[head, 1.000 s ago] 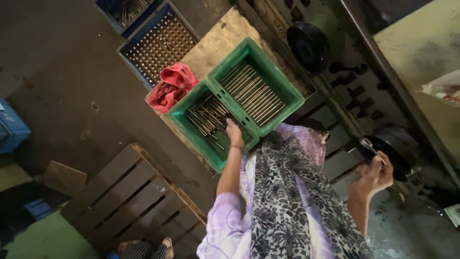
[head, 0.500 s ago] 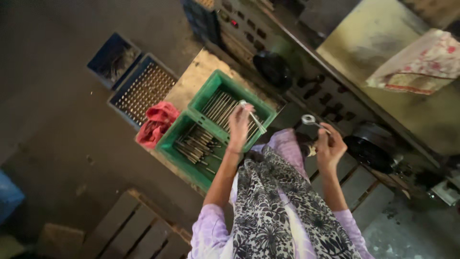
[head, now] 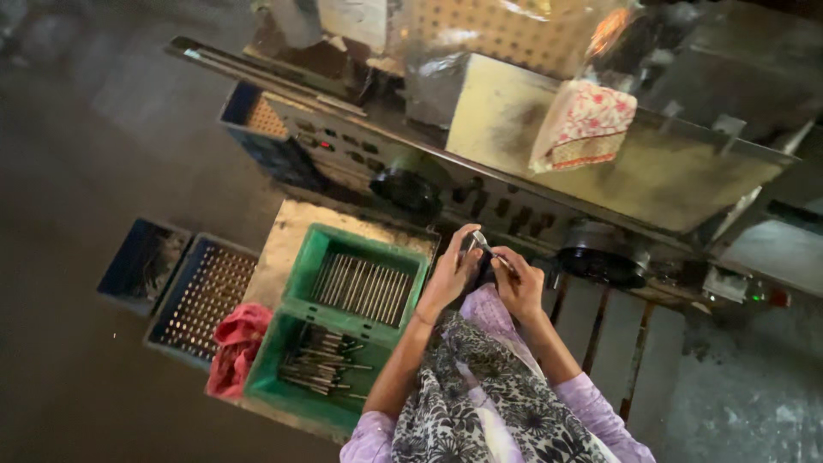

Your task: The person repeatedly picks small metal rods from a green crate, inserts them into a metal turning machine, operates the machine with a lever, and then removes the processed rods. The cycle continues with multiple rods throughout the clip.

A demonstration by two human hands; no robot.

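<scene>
Far left: I see a dark blue plastic crate (head: pixel 141 264) on the floor, and beside it a blue perforated crate studded with small pale pieces (head: pixel 204 294)
Cloth: a crumpled red rag (head: pixel 236 345) lies against the near green tray
Trays: a green plastic tray of loosely piled metal rods (head: pixel 317 364) sits nearest me; touching it, a second green plastic tray of neatly rowed metal rods (head: pixel 364 283) sits closer to the machine
Left hand: my left hand (head: pixel 448 274) is raised just past the far tray's right rim, fingers closed on a thin shiny metal rod (head: pixel 482 245)
Right hand: my right hand (head: pixel 519 281) meets the left, fingers pinching the same rod, held in front of the machine
Machine: a grey metal machine panel with black round knobs (head: pixel 411 184) runs behind the hands
Upper right: a folded floral red-and-white cloth (head: pixel 583 124) rests on the machine top
</scene>
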